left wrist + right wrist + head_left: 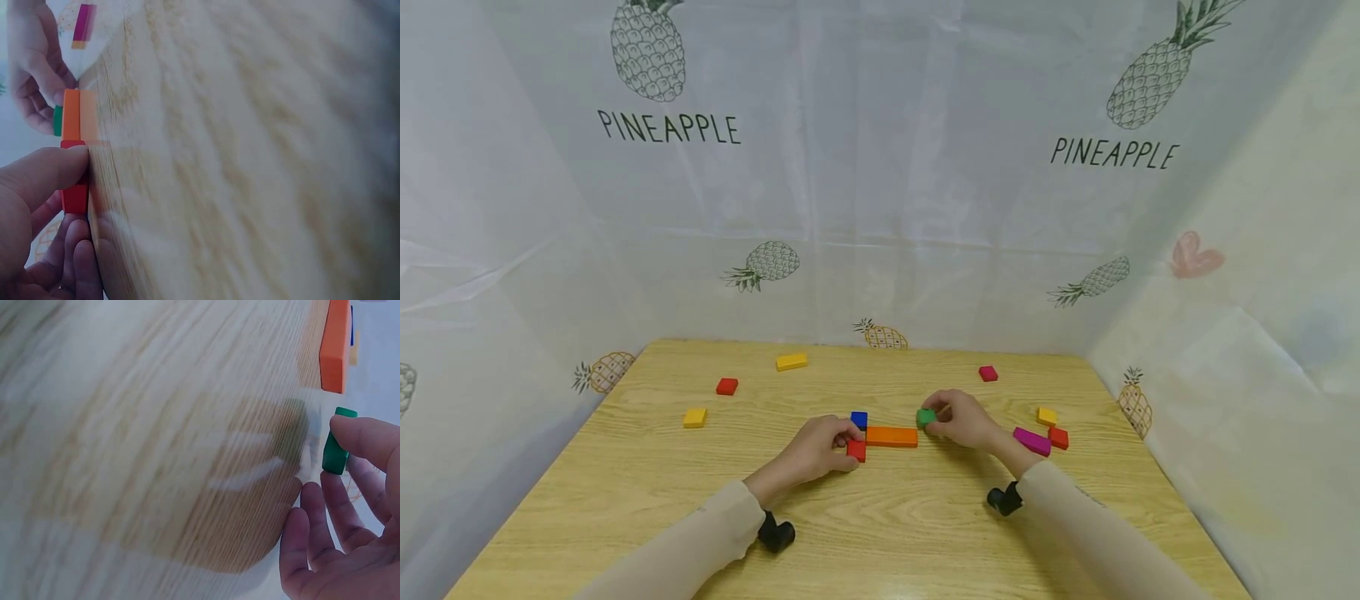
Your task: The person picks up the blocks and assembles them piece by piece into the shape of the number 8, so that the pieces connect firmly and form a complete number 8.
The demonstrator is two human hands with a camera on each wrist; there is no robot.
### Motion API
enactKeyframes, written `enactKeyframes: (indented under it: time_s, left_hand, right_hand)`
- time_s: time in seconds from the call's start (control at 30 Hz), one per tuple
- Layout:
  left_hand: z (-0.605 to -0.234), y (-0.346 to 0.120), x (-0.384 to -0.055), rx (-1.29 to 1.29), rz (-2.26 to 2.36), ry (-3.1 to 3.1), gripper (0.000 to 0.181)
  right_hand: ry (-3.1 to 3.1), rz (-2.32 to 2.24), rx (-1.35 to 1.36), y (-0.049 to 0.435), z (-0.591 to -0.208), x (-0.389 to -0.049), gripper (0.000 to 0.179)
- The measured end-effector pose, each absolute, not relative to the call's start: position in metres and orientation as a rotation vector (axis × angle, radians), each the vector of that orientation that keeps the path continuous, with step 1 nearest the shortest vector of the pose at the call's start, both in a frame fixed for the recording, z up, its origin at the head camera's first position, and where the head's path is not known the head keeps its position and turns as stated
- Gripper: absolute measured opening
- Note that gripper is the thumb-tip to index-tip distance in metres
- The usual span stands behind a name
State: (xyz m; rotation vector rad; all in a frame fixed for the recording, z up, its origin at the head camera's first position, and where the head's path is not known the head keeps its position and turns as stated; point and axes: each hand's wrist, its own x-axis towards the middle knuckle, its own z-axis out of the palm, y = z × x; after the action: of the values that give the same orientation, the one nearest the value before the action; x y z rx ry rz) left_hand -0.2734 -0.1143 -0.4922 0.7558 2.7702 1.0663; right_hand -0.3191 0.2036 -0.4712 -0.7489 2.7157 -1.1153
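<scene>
A long orange block (891, 437) lies flat in the middle of the wooden table. At its left end my left hand (820, 446) pinches a small red block (856, 451) between thumb and fingers, and in the left wrist view this block sits right at the orange one's end. Just behind the red block is a blue block (859, 419), close to the orange block's far left corner. Past the orange block's right end, my right hand (962, 421) grips a small green block (335, 453). The right wrist view shows a gap between green and orange.
Near my right forearm lie a magenta block (1032, 441), a yellow block (1047, 416) and a red block (1058, 437). A pink block (988, 373) is farther back. Two yellow blocks (792, 362) and another red block (727, 387) lie back left. Pineapple-print sheeting (880, 208) surrounds the table.
</scene>
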Motion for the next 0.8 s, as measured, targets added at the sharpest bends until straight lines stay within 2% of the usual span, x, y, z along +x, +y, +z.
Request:
enactKeyframes:
  time_s: [0.8]
  left_hand:
    - [-0.4902,-0.1132,-0.2710,0.806,1.059,2.788,0.026]
  right_hand:
    - [2.739,-1.071,-0.804,0.1979,-0.4772,-0.3202,0.024]
